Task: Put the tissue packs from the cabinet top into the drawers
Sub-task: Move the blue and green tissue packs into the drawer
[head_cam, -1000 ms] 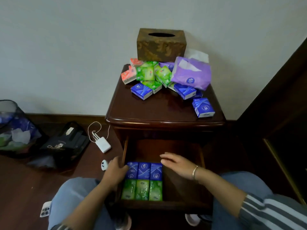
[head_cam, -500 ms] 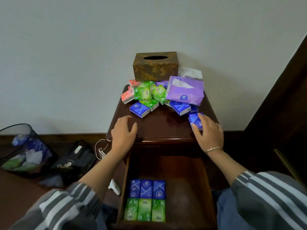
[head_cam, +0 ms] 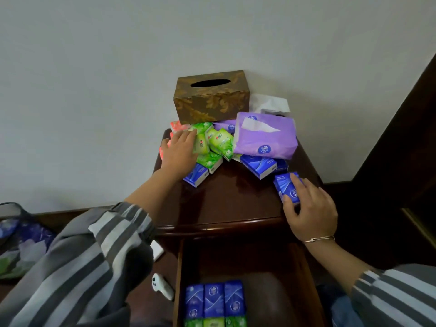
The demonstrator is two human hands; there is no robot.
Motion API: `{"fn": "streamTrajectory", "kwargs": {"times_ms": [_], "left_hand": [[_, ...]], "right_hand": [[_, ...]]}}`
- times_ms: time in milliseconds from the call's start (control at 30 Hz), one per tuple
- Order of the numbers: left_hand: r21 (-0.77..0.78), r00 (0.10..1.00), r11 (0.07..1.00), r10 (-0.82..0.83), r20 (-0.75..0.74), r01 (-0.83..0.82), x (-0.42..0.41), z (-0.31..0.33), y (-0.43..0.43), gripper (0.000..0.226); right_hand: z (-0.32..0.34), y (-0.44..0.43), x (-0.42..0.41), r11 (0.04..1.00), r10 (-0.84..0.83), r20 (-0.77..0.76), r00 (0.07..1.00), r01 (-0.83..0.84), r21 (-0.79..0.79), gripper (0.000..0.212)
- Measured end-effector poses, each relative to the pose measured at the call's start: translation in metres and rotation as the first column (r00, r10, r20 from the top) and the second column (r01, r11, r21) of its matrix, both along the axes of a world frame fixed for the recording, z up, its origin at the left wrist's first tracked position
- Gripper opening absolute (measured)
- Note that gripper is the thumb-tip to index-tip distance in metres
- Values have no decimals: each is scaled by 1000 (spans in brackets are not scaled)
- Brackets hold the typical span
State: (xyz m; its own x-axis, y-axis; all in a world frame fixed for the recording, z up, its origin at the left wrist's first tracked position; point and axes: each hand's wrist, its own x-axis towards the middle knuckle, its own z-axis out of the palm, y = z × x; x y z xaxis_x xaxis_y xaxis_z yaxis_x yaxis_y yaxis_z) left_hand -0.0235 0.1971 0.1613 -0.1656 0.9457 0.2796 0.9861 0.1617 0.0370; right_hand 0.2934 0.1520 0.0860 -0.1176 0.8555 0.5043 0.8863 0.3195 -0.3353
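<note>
The dark polished wooden cabinet (head_cam: 226, 204) stands against the wall. Its drawer (head_cam: 278, 300) is pulled open, below and well in front of the brown leaf-patterned tissue box (head_cam: 211, 100) at the back of the cabinet top. Just beside the tissue box, at its front right, lies the large purple soft tissue pack (head_cam: 264, 138), untouched.

The left hand (head_cam: 179, 152) rested on the cabinet's front edge half a second ago. It now lies over the small green packs (head_cam: 221, 142) heaped directly in front of the tissue box. Its fingers are stretched flat and released, and nothing is lifted.

The right hand (head_cam: 311, 211) was down in the drawer a second ago. It has come up to the small blue pack (head_cam: 286, 187), the one lying farthest from the tissue box towards the front right. Thumb and fingers (head_cam: 299, 184) grasp the pack by its edges, though it appears to sit on the wood yet.

A row of three blue drawer packs (head_cam: 213, 300) and a row of green drawer packs (head_cam: 212, 323) sit at the drawer's left, far in front of the tissue box. Their number is unchanged.

Assessment: one stowing round has closed and a fresh fetch has begun. Most packs, including the orange-red packs (head_cam: 179, 125) at the tissue box's front left, are still on the cabinet top, so the greater part of the task is outstanding.
</note>
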Motion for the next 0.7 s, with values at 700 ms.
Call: {"fn": "streamTrajectory", "kwargs": {"times_ms": [700], "left_hand": [[-186,186,956,230,955,-229,94,30,25,32]], "right_hand": [[-2,0,-3,999,-16,-21,1000,17,46,54]]}}
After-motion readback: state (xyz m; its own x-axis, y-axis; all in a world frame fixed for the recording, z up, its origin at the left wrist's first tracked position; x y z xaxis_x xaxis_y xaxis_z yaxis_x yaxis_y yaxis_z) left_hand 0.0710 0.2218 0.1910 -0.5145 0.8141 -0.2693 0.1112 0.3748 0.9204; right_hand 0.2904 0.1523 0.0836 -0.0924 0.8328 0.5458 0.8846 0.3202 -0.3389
